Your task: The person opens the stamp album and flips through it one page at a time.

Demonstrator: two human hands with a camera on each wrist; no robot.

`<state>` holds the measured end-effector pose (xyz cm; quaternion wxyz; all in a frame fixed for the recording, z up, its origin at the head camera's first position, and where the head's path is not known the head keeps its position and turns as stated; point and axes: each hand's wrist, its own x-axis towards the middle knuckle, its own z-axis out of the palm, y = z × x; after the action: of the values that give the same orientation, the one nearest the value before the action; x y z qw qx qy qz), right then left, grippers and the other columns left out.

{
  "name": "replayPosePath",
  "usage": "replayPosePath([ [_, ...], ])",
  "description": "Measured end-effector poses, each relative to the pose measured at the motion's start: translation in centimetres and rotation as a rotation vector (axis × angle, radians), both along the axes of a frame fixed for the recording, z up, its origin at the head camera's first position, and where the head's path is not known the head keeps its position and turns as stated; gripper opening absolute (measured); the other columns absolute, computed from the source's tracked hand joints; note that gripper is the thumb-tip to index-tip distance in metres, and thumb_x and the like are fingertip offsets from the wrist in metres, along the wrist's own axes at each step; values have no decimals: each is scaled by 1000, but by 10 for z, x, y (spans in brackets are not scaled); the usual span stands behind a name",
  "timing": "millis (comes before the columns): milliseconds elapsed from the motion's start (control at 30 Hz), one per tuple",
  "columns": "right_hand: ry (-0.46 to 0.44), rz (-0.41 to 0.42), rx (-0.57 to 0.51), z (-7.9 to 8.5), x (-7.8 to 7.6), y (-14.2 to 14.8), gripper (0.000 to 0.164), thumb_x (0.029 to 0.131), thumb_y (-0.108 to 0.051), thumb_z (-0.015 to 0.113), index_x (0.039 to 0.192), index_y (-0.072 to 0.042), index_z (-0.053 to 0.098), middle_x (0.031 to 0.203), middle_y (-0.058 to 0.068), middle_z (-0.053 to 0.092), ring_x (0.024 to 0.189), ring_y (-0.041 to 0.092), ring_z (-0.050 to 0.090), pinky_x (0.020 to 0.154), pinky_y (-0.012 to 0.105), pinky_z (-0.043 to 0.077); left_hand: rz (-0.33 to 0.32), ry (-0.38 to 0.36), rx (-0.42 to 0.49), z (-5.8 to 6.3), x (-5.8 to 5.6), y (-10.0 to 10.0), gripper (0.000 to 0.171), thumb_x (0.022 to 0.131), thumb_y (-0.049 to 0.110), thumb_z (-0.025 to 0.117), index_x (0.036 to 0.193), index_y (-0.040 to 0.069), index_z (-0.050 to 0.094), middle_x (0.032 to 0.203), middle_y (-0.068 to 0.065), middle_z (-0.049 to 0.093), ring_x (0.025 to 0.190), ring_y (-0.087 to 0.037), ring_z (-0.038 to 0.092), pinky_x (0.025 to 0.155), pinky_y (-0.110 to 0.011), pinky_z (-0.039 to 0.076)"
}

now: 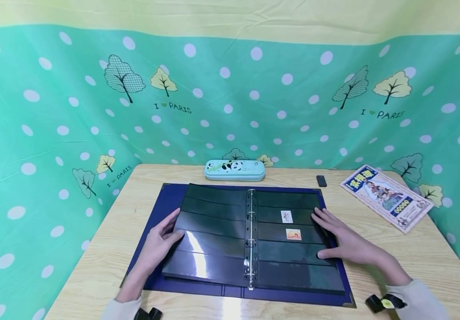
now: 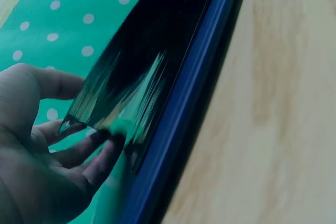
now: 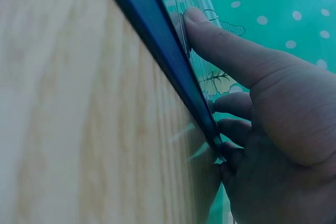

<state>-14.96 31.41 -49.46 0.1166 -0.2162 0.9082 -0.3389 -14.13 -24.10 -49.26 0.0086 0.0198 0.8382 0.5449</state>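
Observation:
A dark blue ring-binder stamp album (image 1: 230, 291) lies open on the table, with black pocket pages on both sides of its metal rings (image 1: 251, 242). On the left, my left hand (image 1: 158, 242) holds the edge of a black page (image 2: 152, 40), thumb above and fingers underneath; that page lifts slightly off the cover. My right hand (image 1: 346, 240) rests at the right edge of the right-hand page (image 1: 294, 278), its thumb on the page and its fingers extended along the border. Two small stamps sit in that page's pockets: a whitish one (image 1: 286, 217) and an orange one (image 1: 294, 234).
Behind the album stands a light blue pencil case (image 1: 235, 170) with pandas on its lid. A small black object (image 1: 321, 181) lies to its right. A colourful printed booklet (image 1: 387, 197) is at the far right. Green polka-dot cloth (image 1: 230, 98) hangs behind the wooden table (image 1: 106, 235).

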Motion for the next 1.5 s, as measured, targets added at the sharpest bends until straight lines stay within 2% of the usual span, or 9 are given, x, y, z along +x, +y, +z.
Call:
replayPosePath([
  [200,-1,-2,-1,0,0,0,108,90,-41,93,173,-5,36,181,29,18,164,62,8,117,88,23,-41,78,-148,-4,2,1,81,101,24,83,169,2,45,179,-26,30,168,-49,18,130,-72,22],
  [333,3,1,1,0,0,0,107,90,-41,93,173,-5,36,181,29,19,164,62,9,117,88,24,-50,58,-254,-9,2,3,94,96,35,88,170,2,41,182,-26,19,169,-52,4,126,-83,15],
  [500,4,-1,-2,-1,0,0,107,90,-41,93,173,-4,36,181,29,19,163,63,9,117,88,23,-70,28,-335,-16,2,7,114,88,47,93,171,-4,34,184,-27,7,169,-51,-7,125,-84,12],
  [700,6,0,21,1,-1,-1,108,90,-46,92,173,-5,37,181,29,20,163,63,11,118,87,24,-110,78,-391,-25,3,9,125,83,51,95,169,-12,30,182,-33,3,168,-55,-6,128,-80,6],
  [933,96,-2,76,9,-7,0,96,92,-45,90,164,2,50,173,32,36,155,63,31,114,83,37,-150,61,-402,-31,2,9,127,86,51,93,171,-12,22,182,-33,-2,168,-53,-7,133,-71,-3],
  [1100,139,-74,84,12,-15,2,85,97,-41,87,163,1,53,164,35,48,149,62,43,113,79,43,-155,51,-398,-31,2,10,127,87,50,93,171,-12,21,182,-32,-2,168,-52,-8,133,-71,-4],
  [1300,174,-147,59,12,-34,3,79,99,-33,88,160,3,55,137,23,69,121,43,68,97,59,59,-160,53,-403,-30,3,10,126,88,49,92,171,-12,21,181,-33,-1,168,-52,-7,134,-68,-5],
  [1400,145,-164,92,9,-45,4,90,98,-40,88,165,3,47,125,16,65,101,27,61,81,41,54,-176,62,-418,-30,2,10,124,90,49,90,171,-12,19,181,-33,2,169,-51,-6,135,-64,-7],
  [1500,102,-172,127,7,-54,7,101,96,-46,88,170,3,39,116,14,56,89,21,49,72,34,41,-193,71,-439,-31,2,11,124,91,50,88,171,-13,18,182,-31,4,169,-50,-4,136,-60,-9],
])
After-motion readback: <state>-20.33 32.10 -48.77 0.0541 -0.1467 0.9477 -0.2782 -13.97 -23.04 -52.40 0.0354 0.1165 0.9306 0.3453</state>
